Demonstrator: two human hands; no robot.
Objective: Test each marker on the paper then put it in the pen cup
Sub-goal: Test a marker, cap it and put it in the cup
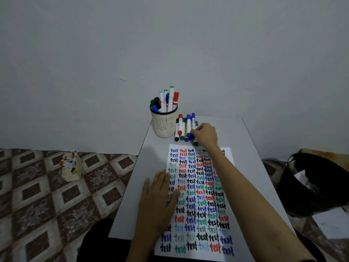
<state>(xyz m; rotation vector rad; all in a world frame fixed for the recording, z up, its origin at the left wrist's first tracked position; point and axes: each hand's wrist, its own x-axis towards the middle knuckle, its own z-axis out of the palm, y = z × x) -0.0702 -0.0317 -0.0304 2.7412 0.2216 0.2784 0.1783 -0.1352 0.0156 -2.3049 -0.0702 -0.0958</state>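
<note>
- Paper [200, 205], filled with rows of "test" in black, blue, red and green, lies on the near middle of the grey surface [243, 144].
- Left hand [158, 197] rests flat on the paper's left edge, fingers straight and close together.
- Right hand [205, 135] lies just beyond the paper's far edge, fingers curled at the right end of the loose markers [181, 127]; whether they grip one cannot be told.
- Pen cup [164, 123], just left of that row, holds capped markers [171, 99] upright.
</note>
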